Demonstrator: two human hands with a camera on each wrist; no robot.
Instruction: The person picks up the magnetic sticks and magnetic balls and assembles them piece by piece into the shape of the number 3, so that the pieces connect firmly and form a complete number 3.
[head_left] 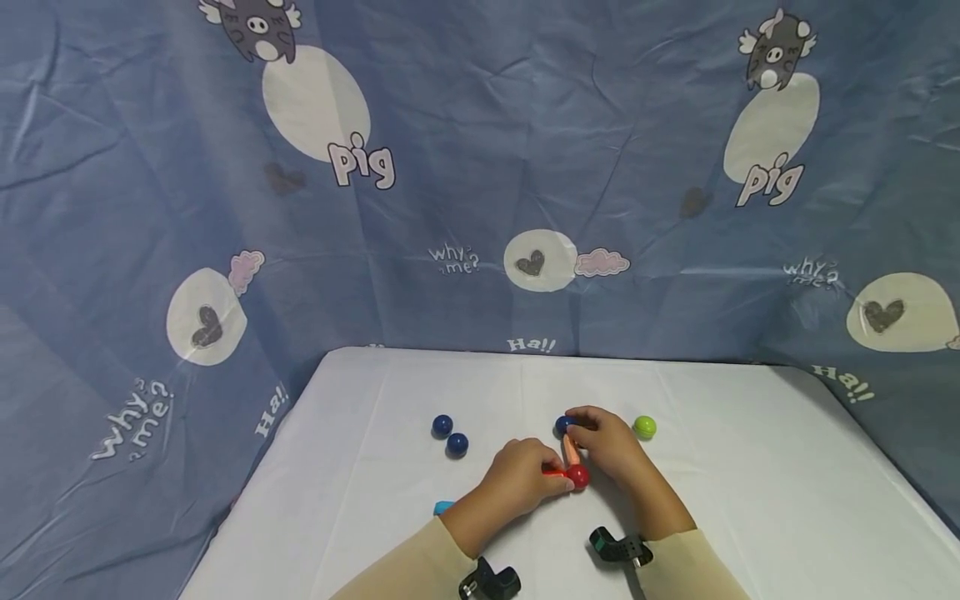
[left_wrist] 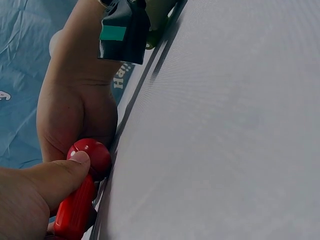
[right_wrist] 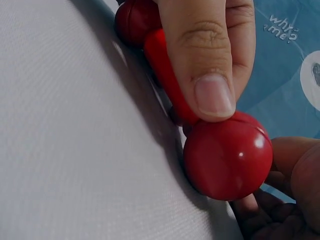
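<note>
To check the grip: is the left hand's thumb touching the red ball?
Touching: the left wrist view shows the left hand, its thumb tip lying on the red ball.

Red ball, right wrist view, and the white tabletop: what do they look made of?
The red ball looks glossy, perhaps plastic or coated metal: sharp highlights, a thin seam. The white tabletop seems matte cloth: fine weave-like texture, faint creases.

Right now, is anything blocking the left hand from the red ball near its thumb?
Nothing visible: the left hand has its thumb on the red ball. The right hand is at a blue ball, not between them.
</note>
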